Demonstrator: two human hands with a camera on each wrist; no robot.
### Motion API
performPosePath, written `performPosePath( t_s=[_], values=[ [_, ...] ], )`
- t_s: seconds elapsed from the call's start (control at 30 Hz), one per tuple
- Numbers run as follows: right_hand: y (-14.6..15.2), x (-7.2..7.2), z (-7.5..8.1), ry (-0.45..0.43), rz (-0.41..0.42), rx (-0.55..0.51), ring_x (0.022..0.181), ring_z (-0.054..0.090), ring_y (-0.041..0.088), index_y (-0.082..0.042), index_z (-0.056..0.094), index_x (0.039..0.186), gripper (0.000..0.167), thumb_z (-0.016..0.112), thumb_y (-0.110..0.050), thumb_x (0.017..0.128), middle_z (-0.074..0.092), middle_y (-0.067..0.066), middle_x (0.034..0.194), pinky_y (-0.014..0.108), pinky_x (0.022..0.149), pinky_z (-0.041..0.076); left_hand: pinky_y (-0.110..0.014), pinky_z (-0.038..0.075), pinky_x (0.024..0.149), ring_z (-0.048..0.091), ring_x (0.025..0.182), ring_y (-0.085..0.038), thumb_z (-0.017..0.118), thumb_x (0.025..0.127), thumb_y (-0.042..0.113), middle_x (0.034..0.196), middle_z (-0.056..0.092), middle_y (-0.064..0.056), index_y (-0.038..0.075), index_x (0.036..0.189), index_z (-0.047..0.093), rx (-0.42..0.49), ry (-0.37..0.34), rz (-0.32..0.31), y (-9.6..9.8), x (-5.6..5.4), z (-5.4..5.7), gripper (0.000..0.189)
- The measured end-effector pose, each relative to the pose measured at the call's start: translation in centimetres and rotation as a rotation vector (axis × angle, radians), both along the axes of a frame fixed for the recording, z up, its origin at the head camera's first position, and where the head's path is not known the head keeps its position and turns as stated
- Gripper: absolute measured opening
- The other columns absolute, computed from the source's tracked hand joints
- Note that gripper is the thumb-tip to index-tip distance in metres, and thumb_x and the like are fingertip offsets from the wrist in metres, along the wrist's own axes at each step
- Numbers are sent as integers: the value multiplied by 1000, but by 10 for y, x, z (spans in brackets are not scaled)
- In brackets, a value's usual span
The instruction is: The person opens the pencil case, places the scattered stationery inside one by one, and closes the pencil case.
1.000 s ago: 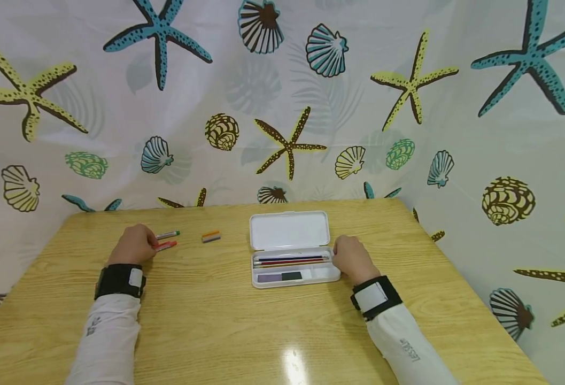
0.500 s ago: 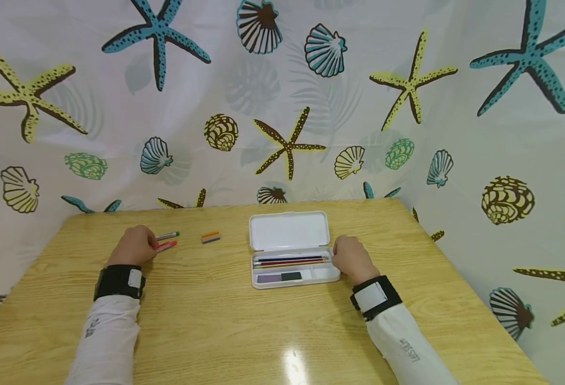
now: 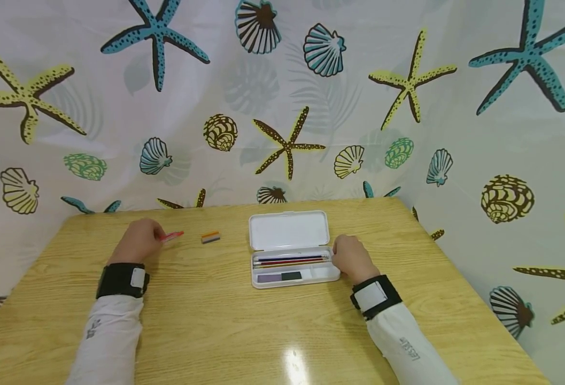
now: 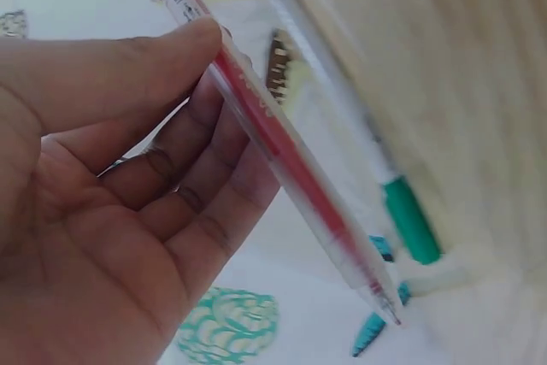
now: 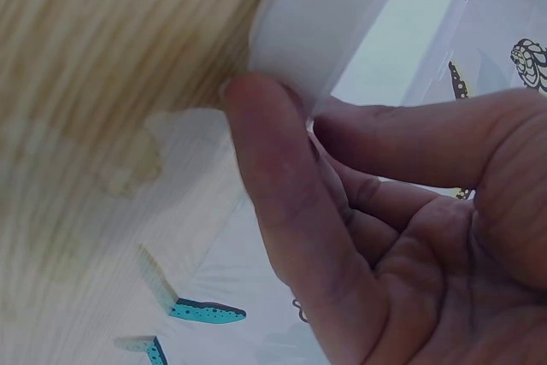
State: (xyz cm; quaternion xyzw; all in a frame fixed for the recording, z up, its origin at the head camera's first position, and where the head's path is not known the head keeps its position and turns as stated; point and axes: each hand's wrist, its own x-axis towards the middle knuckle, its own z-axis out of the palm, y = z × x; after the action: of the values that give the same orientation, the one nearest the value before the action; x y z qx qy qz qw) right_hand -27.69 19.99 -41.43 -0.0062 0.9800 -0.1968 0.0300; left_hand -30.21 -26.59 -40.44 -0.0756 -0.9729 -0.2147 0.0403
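L hand (image 3: 140, 239) w/ red pen (image 4: 278, 143), R hand (image 3: 353, 259) on white pencil case (image 3: 324, 274).
L thumb & fingertips pinch the pen's clear barrel nr its pink end, tip pointing away from the palm; green-capped pen (image 4: 338, 83) just beside it in L wrist view, apart from fingers. R thumb & index finger pinch the R end of the case, which sits open on wood table (image 3: 239, 331), lid (image 3: 289, 231) tipped back. Pencils (image 3: 289, 262) lie lengthwise in its rear compartment; purple block (image 3: 269, 278) & dark block (image 3: 291, 276) end to end in front. Orange-and-grey item (image 3: 210, 237) on table btwn pen & case. Patterned cloth (image 3: 191, 80) behind.
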Motion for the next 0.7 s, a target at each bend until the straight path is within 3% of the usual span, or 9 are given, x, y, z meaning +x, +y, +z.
performPosePath(
  t_s=[0.17,0.4,0.7],
  values=[
    [0,0,0,4,7,13,58,57,20,0,64,79,6,60,2,83,62,10,72,25,48,39,-46,52,73,61,78,-30,66,86,-1,90,70,-21,-7,95,73,-4,42,-37,21,3,15,13],
    [-1,-1,-1,2,3,7,57,56,20,0,64,78,7,60,3,83,61,10,71,25,47,39,-43,52,75,59,81,-28,65,88,-3,93,69,-19,-5,99,72,10,50,-47,57,17,40,13],
    [1,-1,-2,-3,12,6,58,57,20,1,64,80,7,60,1,85,62,10,73,25,47,40,-42,53,76,59,83,-28,64,90,-4,98,66,-19,-5,106,71,61,146,-113,84,30,61,17]
  ],
)
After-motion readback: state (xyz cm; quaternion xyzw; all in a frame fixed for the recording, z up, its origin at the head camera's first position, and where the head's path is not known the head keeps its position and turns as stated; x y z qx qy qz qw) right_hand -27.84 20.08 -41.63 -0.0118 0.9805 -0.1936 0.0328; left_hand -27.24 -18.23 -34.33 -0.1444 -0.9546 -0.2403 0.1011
